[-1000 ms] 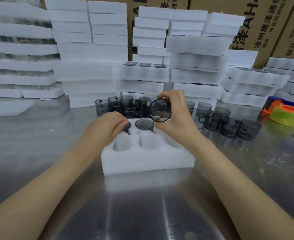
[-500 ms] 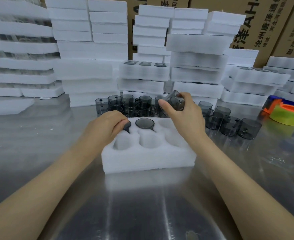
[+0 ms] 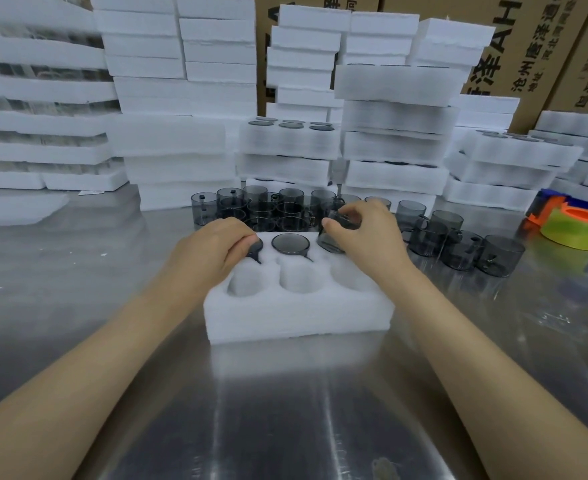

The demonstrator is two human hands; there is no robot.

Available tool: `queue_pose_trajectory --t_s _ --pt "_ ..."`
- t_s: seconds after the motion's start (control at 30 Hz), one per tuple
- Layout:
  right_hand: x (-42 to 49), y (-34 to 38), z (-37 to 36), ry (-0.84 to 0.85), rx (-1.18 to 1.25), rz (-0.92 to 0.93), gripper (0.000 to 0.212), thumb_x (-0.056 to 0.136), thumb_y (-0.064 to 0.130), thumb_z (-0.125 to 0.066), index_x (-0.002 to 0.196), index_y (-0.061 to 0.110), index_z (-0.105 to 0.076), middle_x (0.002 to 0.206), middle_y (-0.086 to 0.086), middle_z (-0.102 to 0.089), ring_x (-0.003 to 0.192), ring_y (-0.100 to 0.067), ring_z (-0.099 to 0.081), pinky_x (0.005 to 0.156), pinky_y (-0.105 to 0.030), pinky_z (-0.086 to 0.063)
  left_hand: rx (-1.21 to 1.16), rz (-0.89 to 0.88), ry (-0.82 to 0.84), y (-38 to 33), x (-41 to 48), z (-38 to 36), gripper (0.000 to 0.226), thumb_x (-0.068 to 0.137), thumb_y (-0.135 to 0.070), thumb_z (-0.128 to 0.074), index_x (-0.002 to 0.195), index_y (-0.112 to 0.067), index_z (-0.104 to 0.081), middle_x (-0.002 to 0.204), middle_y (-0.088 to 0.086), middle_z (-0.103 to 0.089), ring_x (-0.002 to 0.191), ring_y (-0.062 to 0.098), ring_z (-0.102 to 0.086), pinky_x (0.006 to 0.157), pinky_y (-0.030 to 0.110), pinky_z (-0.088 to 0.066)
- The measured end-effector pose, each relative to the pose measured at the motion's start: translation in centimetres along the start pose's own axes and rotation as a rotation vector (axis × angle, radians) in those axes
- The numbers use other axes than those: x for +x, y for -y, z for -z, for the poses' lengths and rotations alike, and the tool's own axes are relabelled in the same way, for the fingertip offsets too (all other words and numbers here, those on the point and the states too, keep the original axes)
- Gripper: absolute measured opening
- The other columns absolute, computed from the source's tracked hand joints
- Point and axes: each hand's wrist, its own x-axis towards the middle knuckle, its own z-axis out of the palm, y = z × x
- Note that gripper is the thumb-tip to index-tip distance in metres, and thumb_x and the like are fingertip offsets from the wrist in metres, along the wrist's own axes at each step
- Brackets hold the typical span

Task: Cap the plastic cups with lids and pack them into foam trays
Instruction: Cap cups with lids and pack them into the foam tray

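- The right hand (image 3: pixel 365 233) has its grip closed round the tilted cup (image 3: pixel 334 237), a smoky grey one, with the thumb on its left side and the fingers curled over the top. The cup leans at the mouth of the far right well of the foam tray (image 3: pixel 299 313) and is not yet seated.
- The left hand (image 3: pixel 216 249) curls its fingers down over the left cup (image 3: pixel 255 250) in the far left well, its grip closed on it. Only a dark edge and the handle show beneath the fingers.
- Between them the capped cup (image 3: pixel 290 243) sits in the far middle well, handle pointing near and right. The near row of three wells is yet to be filled.
- To seat the cup well, I would level it first and turn its handle to lie as the middle cup's does. Then press straight down on the rim; a slanted push could jam it or gouge the foam.
- The fingers hide whether the tilted cup's lid is fully on, so check before pressing.
- The left hand also looks well placed to steady the tray on the slick steel bench (image 3: pixel 285 410).
- Loose cups (image 3: pixel 458 244) stand near the tray, to its right and beyond it, handy for the near row.
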Motion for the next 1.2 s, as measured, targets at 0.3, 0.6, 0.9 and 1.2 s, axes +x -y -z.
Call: queue_pose_trajectory --t_s 0.3,0.6,0.9,1.2 --pt "-0.5 0.8 0.1 0.038 -0.342 0.152 0.045 0.085 0.055 -0.06 0.059 0.019 -0.054 0.064 0.005 -0.056 0.069 -0.019 -0.054 0.051 -0.024 -0.027 0.0 0.003 -0.017 -0.1 -0.1 0.0 0.018 0.099 -0.017 -0.05 0.094 -0.014 -0.067 0.093 -0.015 -0.055 0.09 0.016 -0.055 0.071 0.041 -0.049" --pt "-0.5 0.7 0.4 -0.095 -0.011 0.106 0.028 0.097 0.023 -0.047 0.118 0.021 -0.065 0.103 0.007 -0.062 0.096 -0.015 -0.053 0.076 -0.027 -0.039 0.004 0.011 0.002 0.1 -0.1 0.1 0.031 0.092 -0.032 -0.037 0.092 -0.018 -0.065 0.093 -0.015 -0.057 0.088 0.015 -0.054 0.068 0.038 -0.047" --pt "-0.2 0.4 1.7 0.35 -0.044 -0.006 0.042 0.105 0.033 -0.025 0.142 0.025 -0.044 0.148 0.006 -0.042 0.138 -0.016 -0.035 0.111 -0.035 -0.027 0.011 0.005 -0.016 0.3 -0.2 -0.1 0.016 0.098 -0.015 -0.05 0.091 -0.016 -0.064 0.094 -0.008 -0.06 0.089 0.02 -0.056 0.07 0.042 -0.049" --pt "-0.3 0.2 1.6 0.382 0.197 0.004 0.038 0.104 0.027 -0.035 0.14 0.024 -0.047 0.145 0.005 -0.044 0.131 -0.008 -0.038 0.102 -0.022 -0.027 -0.003 0.003 -0.022 -0.1 0.0 0.0 0.02 0.099 -0.016 -0.049 0.093 -0.011 -0.067 0.095 -0.003 -0.062 0.09 0.021 -0.056 0.073 0.047 -0.05"
